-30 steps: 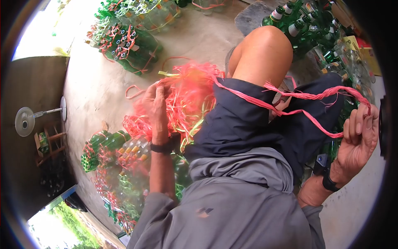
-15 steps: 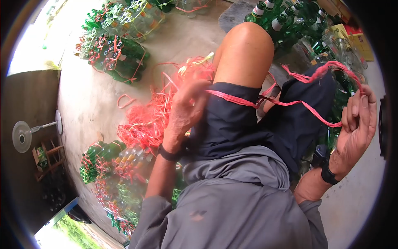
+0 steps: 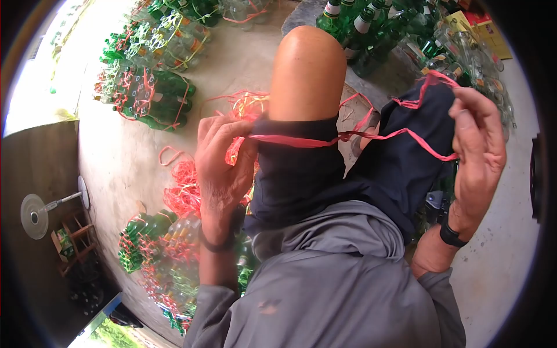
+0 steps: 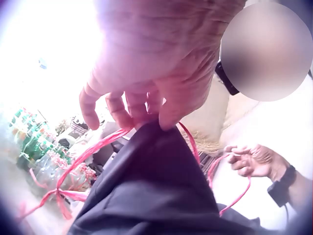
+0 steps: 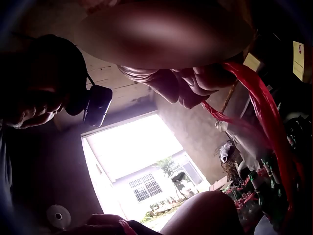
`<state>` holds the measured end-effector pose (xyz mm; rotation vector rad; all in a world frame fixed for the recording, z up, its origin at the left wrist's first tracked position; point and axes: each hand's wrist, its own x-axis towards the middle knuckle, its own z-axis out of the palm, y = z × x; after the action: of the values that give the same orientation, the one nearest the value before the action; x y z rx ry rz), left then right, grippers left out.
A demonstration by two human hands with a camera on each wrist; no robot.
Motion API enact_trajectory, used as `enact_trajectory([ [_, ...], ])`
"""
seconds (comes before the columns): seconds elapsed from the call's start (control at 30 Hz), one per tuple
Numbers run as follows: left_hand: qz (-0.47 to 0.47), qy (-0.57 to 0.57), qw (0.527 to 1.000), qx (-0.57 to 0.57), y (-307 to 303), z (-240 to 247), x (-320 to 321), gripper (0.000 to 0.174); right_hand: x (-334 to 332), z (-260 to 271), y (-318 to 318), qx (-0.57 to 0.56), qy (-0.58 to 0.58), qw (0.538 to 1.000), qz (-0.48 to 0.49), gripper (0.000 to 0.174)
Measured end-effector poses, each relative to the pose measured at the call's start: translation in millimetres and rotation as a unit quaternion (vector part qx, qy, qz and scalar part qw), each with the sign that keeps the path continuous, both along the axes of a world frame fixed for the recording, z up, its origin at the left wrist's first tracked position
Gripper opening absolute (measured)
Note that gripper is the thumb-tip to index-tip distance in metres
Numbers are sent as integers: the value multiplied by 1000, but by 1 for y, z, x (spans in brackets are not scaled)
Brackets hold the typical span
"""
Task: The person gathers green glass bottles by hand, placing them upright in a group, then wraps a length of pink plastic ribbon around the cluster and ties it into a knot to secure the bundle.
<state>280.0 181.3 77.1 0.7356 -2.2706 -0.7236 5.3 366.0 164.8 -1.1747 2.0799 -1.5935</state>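
Note:
A pink plastic string (image 3: pixel 296 141) stretches over the dark shorts (image 3: pixel 299 180) just below the bare raised knee, with a knot partway along it. At its left end, my left hand (image 3: pixel 223 159) pinches the string beside the thigh; the left wrist view shows thumb and fingertips close over the shorts' cloth. Over on the right, my right hand (image 3: pixel 480 148) holds the string between thumb and fingers, a loop of it running over the other leg. Behind my left hand lies a tangled heap of pink and yellow string (image 3: pixel 183 188), partly hidden by that hand.
Tied bundles of green bottles (image 3: pixel 156 98) stand on the floor at upper left. More tied bottles (image 3: pixel 180 249) are beside my left forearm. Loose green bottles (image 3: pixel 362 29) crowd the upper right. A fan (image 3: pixel 35 216) stands at the far left.
My left hand has left the string heap, swung across to the thigh, and drawn back left with the string pulled along. My right hand has shifted inward and up, still holding its part.

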Motion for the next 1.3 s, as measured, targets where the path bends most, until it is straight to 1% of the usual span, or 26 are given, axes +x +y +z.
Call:
enact_trajectory([
  [0.03, 4, 14, 1000, -10, 2, 6, -5, 17, 3, -9, -4, -16, -21, 999, 33, 22],
  [0.1, 8, 28, 999, -22, 3, 9, -10, 16, 9, -9, -8, 20, -45, 998, 31, 20],
  [0.17, 30, 69, 996, 41, 3, 4, -13, 13, 0, -15, -7, 27, -48, 998, 26, 20],
  [0.2, 31, 66, 995, 75, 4, 2, -9, 13, -7, -18, -5, 18, -48, 998, 20, 20],
  [0.3, 41, 75, 993, 87, 3, 1, -5, 15, -19, -17, 3, 18, -53, 998, 1, 20],
  [0.37, 55, 70, 992, 89, 5, 7, -5, 15, -21, -17, 4, 17, -32, 999, -15, 20],
  [0.43, 89, 90, 992, 31, 6, 13, -7, 14, -9, -18, -4, 7, -31, 999, 13, 20],
  [0.5, 91, 104, 990, 15, 9, 20, -11, 13, 9, -29, -16, 4, -28, 998, 54, 27],
  [0.57, 54, 109, 991, 64, 17, 35, -16, 14, 32, -29, -29, 36, -65, 989, 129, 45],
  [0.6, 16, 93, 995, 32, 19, 45, -20, 16, 40, -34, -36, 33, -73, 981, 179, 54],
  [0.63, 20, 91, 995, 30, 19, 50, -23, 16, 47, -37, -43, 31, -80, 970, 228, 63],
  [0.67, -21, 107, 994, 25, 18, 54, -26, 17, 55, -30, -49, 61, -91, 961, 253, 72],
  [0.7, -62, 123, 990, 20, 18, 57, -28, 18, 61, -37, -54, 36, -69, 959, 271, 60],
  [0.73, -78, 160, 981, 76, 19, 58, -31, 18, 63, -44, -57, 26, -40, 954, 296, 46],
  [0.77, -73, 160, 982, 74, 16, 60, -29, 18, 63, -48, -60, 15, -12, 947, 321, 32],
  [0.83, -88, 113, 986, 87, 10, 63, -26, 19, 65, -37, -57, 56, -147, 946, 282, 12],
  [0.87, -77, 120, 983, 116, 9, 61, -25, 17, 63, -26, -56, 57, -185, 946, 262, 13],
  [0.9, -72, 119, 983, 116, 3, 54, -21, 17, 57, -23, -54, 33, -175, 951, 251, 17],
  [0.97, -104, 134, 969, 180, -12, 38, -12, 14, 44, -19, -49, 5, -154, 971, 183, 23],
  [1.0, -89, 125, 965, 211, -15, 35, -8, 13, 34, -16, -45, 7, -157, 975, 156, 25],
  [1.03, -88, 125, 966, 211, -17, 31, -3, 13, 24, -14, -41, 10, -160, 979, 129, 27],
  [1.1, -33, 124, 948, 292, -22, 20, 8, 14, 5, -12, -34, -25, -185, 979, 83, 26],
  [1.17, -35, 143, 940, 308, -27, 11, 19, 15, -18, -5, -23, -53, -234, 966, 101, 26],
  [1.23, -33, 119, 908, 401, -27, 11, 26, 16, -34, -3, -14, -90, -278, 954, 70, 27],
  [1.3, -36, 119, 907, 403, -26, 6, 28, 16, -52, 2, -7, -101, -301, 946, 69, 27],
])
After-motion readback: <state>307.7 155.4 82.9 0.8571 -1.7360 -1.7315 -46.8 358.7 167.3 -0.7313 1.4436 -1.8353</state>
